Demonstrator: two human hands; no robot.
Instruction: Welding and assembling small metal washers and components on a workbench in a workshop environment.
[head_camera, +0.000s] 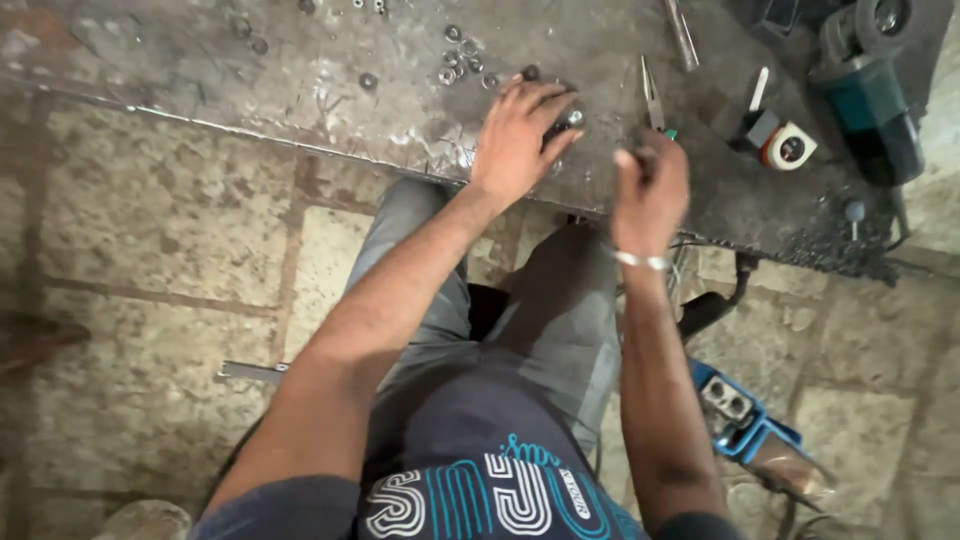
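Near metal worktable (250, 90) front edge: left hand (520, 140), fingers curled, pressing small metal part (572, 118); right hand (650, 190) fisted just beside it, contents unclear. Pliers (653, 98) lie lengthwise, tips pointing away. Angle grinder (870, 90) far right; bare tabletop leftward.

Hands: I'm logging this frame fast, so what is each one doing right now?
Left hand: fingers curled down on a small dark metal part on the metal workbench.
Right hand: closed in a fist, raised; contents cannot be told.
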